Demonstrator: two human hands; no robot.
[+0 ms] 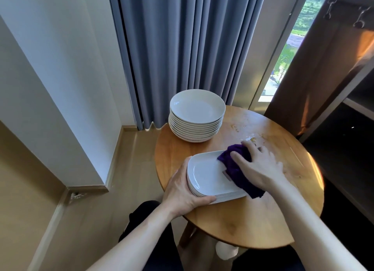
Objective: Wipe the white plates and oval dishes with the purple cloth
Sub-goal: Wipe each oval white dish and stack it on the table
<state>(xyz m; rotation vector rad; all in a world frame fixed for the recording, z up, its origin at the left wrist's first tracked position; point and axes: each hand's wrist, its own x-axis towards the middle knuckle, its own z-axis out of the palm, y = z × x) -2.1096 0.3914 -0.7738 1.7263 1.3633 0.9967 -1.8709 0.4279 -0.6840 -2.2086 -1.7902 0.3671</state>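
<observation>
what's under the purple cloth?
The purple cloth lies on the top oval dish of a stack, pressed by the right hand. The dish's right end is covered.

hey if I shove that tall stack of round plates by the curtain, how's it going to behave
The stack of round plates probably feels heavy; about ten are piled together. It stands near the table edge, so a hard push could send it off. The glossy white finish suggests slippery, breakable dishes, and upper plates may slide.

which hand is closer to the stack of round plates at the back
Right. The right hand, pressing the purple cloth on the oval dishes, lies just in front of the round plates. The left hand grips the dishes' near-left edge, farther away.
</observation>
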